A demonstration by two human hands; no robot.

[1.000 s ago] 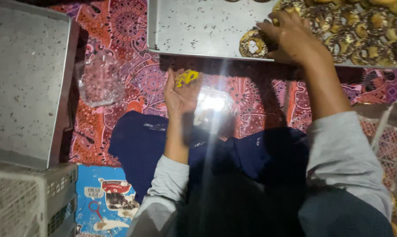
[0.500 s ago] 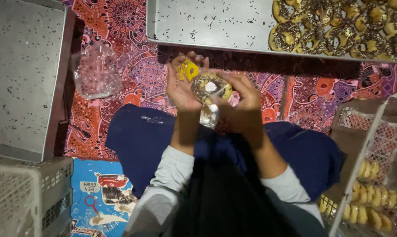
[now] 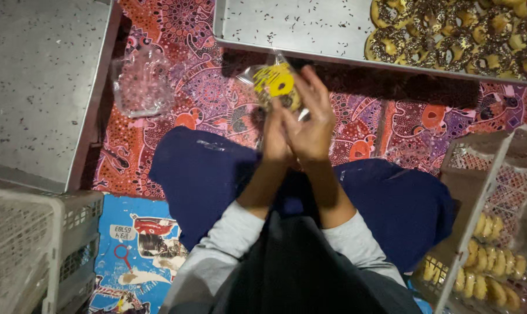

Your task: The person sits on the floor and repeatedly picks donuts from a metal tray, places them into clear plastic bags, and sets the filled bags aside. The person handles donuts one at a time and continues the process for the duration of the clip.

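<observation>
Both hands up over my lap: left hand and right hand pressed together, fingers pinching the bag just below the tray edge. Open cloth to the left; crate close on the right.

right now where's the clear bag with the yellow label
In the head view the clear bag with the yellow label is up at centre, held between the left hand and right hand, just below the metal tray.
</observation>
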